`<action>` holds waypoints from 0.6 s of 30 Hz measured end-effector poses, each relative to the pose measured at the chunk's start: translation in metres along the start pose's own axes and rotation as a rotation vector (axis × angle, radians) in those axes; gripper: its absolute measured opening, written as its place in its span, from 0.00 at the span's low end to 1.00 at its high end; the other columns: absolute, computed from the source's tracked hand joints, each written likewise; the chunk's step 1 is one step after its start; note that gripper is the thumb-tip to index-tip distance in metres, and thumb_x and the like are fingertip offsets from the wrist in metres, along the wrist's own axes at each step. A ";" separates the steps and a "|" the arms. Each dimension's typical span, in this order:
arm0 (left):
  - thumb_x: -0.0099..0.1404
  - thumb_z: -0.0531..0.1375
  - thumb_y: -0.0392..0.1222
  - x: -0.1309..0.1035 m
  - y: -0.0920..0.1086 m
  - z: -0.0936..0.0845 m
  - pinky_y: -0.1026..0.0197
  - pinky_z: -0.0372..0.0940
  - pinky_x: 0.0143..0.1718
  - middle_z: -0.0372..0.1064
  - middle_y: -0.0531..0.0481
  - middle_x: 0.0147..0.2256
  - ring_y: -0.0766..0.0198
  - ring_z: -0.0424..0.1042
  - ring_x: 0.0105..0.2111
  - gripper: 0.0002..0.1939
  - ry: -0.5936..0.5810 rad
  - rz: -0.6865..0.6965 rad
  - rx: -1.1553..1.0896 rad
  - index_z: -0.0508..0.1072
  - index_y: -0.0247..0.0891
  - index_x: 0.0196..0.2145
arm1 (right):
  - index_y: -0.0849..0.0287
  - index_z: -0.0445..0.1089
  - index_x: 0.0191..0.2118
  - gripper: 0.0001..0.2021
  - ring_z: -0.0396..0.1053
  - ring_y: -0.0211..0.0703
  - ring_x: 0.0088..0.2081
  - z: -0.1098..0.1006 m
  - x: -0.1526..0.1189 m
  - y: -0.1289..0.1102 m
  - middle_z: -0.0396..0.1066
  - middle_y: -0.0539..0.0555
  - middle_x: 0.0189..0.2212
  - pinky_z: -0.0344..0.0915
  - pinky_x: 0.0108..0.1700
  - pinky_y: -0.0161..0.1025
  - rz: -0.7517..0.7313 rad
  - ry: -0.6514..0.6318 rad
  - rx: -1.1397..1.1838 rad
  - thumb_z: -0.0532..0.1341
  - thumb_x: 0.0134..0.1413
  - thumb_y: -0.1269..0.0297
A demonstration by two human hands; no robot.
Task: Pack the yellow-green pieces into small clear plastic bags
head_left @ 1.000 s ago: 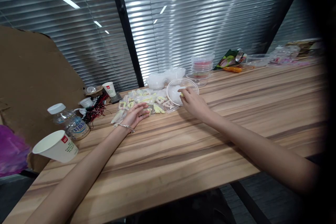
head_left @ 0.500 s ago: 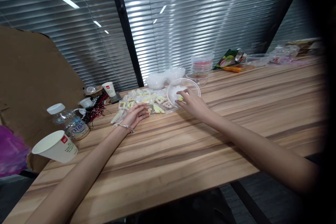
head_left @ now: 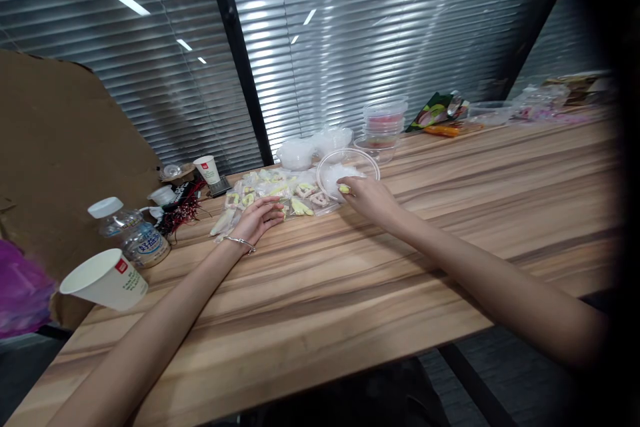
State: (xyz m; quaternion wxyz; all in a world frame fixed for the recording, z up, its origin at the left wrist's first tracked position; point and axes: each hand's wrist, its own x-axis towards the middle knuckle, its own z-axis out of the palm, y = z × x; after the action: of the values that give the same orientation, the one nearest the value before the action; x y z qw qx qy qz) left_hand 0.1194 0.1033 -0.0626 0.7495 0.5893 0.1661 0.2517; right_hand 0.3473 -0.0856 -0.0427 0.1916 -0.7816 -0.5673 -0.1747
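My right hand (head_left: 373, 201) reaches over the near rim of a clear round plastic bowl (head_left: 379, 175). Its fingers are pinched together, with a small yellow piece (head_left: 344, 189) showing at the fingertips. Inside the bowl lies a white, translucent mass (head_left: 334, 175), partly behind the fingers. My left hand (head_left: 260, 217) rests on the table with its fingers loosely stretched out, holding nothing I can see. Just beyond it are clear plastic sheets or bags (head_left: 280, 181) with several yellow and pinkish shaped pieces (head_left: 301, 207), which the left fingertips partly cover.
Stacked clear tubs (head_left: 384, 121) and white translucent bundles (head_left: 296, 155) stand behind the bowl. To the left are a paper cup (head_left: 107, 280), a bottle (head_left: 143, 240), a smaller cup (head_left: 207, 169) and red-black wires (head_left: 183, 213). A green packet (head_left: 436, 111) lies at the back right.
The fingers of my right hand have closed together over the bowl; before, they were spread apart. My left hand stays in place.
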 end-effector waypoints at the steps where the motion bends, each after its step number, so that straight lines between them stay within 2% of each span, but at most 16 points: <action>1: 0.60 0.61 0.37 0.000 0.000 0.000 0.55 0.66 0.48 0.72 0.42 0.41 0.63 0.74 0.36 0.15 -0.003 0.001 0.002 0.70 0.34 0.45 | 0.60 0.68 0.49 0.16 0.69 0.49 0.40 -0.001 0.000 0.000 0.72 0.59 0.42 0.57 0.35 0.38 0.002 -0.001 0.000 0.54 0.56 0.68; 18: 0.61 0.61 0.38 0.000 -0.002 -0.001 0.55 0.66 0.47 0.72 0.41 0.40 0.62 0.74 0.36 0.15 -0.017 0.015 0.025 0.70 0.33 0.46 | 0.61 0.67 0.49 0.17 0.68 0.49 0.37 -0.004 -0.003 -0.004 0.73 0.59 0.40 0.52 0.31 0.38 -0.015 0.059 -0.019 0.51 0.54 0.73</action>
State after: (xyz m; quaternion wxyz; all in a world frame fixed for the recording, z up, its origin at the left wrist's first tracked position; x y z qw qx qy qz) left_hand 0.1198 0.1037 -0.0651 0.7417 0.6018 0.1585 0.2502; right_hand 0.3428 -0.0890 -0.0398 0.1994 -0.7736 -0.5656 -0.2045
